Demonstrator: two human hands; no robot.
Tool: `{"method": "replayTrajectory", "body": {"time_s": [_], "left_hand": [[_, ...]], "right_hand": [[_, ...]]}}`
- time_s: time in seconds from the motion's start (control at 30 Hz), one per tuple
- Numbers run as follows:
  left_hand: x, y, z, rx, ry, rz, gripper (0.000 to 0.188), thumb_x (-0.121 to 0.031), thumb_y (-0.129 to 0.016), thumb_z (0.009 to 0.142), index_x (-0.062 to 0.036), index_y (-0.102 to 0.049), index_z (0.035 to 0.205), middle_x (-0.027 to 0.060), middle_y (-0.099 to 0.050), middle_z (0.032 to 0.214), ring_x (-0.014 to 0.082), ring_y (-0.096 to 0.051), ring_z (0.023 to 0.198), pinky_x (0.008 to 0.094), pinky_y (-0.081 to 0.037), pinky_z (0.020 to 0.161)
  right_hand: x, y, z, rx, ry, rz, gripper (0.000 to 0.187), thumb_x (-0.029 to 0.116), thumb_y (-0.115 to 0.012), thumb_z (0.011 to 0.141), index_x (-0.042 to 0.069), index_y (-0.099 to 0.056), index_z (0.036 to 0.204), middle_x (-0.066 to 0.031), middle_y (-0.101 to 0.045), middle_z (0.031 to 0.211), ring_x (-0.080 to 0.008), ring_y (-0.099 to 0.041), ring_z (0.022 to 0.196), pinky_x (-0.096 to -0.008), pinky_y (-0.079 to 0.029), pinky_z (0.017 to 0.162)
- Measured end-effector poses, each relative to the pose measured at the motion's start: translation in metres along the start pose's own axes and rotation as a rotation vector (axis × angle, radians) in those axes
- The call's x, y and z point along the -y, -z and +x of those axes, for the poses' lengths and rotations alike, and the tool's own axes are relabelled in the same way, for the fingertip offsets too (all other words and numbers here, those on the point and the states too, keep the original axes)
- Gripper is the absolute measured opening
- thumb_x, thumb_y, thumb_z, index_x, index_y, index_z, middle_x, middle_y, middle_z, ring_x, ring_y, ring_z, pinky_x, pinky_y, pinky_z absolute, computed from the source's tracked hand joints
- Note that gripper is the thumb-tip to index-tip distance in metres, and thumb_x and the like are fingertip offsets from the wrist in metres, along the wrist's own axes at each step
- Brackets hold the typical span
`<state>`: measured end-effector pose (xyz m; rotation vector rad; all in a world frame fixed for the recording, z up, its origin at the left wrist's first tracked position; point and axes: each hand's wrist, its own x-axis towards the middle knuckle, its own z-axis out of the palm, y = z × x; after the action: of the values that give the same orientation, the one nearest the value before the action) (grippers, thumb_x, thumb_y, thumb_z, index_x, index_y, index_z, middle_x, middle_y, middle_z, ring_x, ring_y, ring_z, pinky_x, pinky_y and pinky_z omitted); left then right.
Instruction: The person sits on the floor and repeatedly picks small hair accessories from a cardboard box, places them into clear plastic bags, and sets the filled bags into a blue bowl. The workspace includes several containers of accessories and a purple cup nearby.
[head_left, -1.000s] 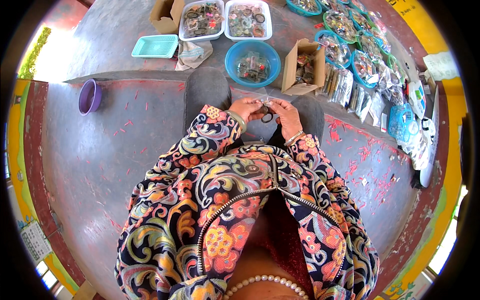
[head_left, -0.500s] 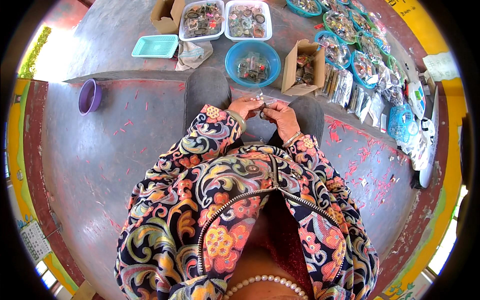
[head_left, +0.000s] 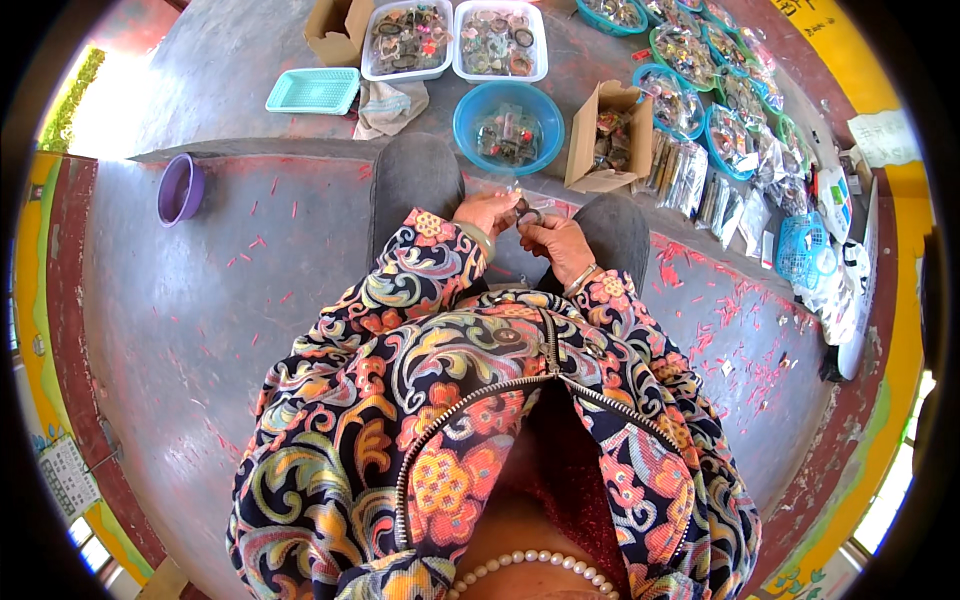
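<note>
Both hands are close together above my lap, between my knees. My right hand (head_left: 560,245) pinches a dark ring-shaped band (head_left: 529,215), which looks like a hair tie. My left hand (head_left: 486,212) is closed beside it, its fingertips at a small clear plastic piece that looks like a bag; its outline is hard to make out. Just beyond my hands stands a blue basin (head_left: 462,135) with several clear packets (head_left: 507,138) of small dark and red items in it.
White tubs (head_left: 455,58) of packaged items stand behind the basin. Left of them are a turquoise basket (head_left: 310,92), a cloth (head_left: 390,108) and a carton (head_left: 335,30). An open cardboard box (head_left: 586,150) and several filled baskets stand right. A purple basin (head_left: 180,190) sits far left.
My right hand has moved slightly left and down, and the dark band shows more clearly between my hands. The view has shifted slightly.
</note>
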<state>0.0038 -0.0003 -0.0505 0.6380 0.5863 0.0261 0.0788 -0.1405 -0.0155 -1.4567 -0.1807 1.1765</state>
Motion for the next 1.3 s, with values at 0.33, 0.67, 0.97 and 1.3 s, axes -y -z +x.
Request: {"method": "replayTrajectory", "body": {"time_s": [0.33, 0.67, 0.97, 1.3], "left_hand": [[0.002, 0.001, -0.001, 0.029, -0.016, 0.063, 0.022, -0.026, -0.056, 0.079, -0.005, -0.057, 0.086, 0.0009, -0.057, 0.08, 0.0096, -0.051, 0.076, 0.0237, -0.037, 0.07], [-0.009, -0.016, -0.015, -0.177, -0.034, 0.149, 0.027, -0.029, -0.055, 0.078, -0.0068, -0.053, 0.094, 0.0035, -0.056, 0.093, 0.0121, -0.047, 0.093, 0.032, -0.036, 0.078], [-0.006, -0.021, -0.014, -0.323, -0.02, 0.155, 0.04, -0.029, -0.047, 0.082, -0.0032, -0.044, 0.112, 0.0096, -0.049, 0.109, 0.02, -0.042, 0.107, 0.0303, -0.037, 0.078], [0.001, -0.025, -0.012, -0.287, 0.007, 0.133, 0.037, -0.028, -0.047, 0.083, -0.0038, -0.046, 0.11, 0.0072, -0.052, 0.106, 0.0156, -0.045, 0.103, 0.0302, -0.037, 0.074]], "right_hand": [[0.003, 0.002, -0.001, -0.062, 0.044, 0.128, 0.013, 0.019, -0.062, 0.073, 0.008, -0.058, 0.078, 0.0022, -0.056, 0.068, -0.0063, -0.05, 0.062, -0.0197, -0.034, 0.053], [0.028, 0.024, 0.019, 0.082, -0.074, -0.09, 0.012, 0.013, -0.063, 0.072, 0.005, -0.058, 0.079, 0.001, -0.056, 0.064, -0.0056, -0.05, 0.054, -0.0169, -0.036, 0.047], [0.046, 0.021, 0.104, 0.007, -0.145, 0.191, 0.012, 0.008, -0.058, 0.075, 0.003, -0.051, 0.084, -0.0072, -0.058, 0.075, -0.0145, -0.058, 0.065, -0.0206, -0.044, 0.05], [0.013, 0.011, 0.214, -0.013, -0.186, 0.421, 0.011, 0.004, -0.054, 0.075, -0.002, -0.051, 0.084, -0.0139, -0.058, 0.072, -0.0148, -0.055, 0.055, -0.0187, -0.045, 0.045]]}}
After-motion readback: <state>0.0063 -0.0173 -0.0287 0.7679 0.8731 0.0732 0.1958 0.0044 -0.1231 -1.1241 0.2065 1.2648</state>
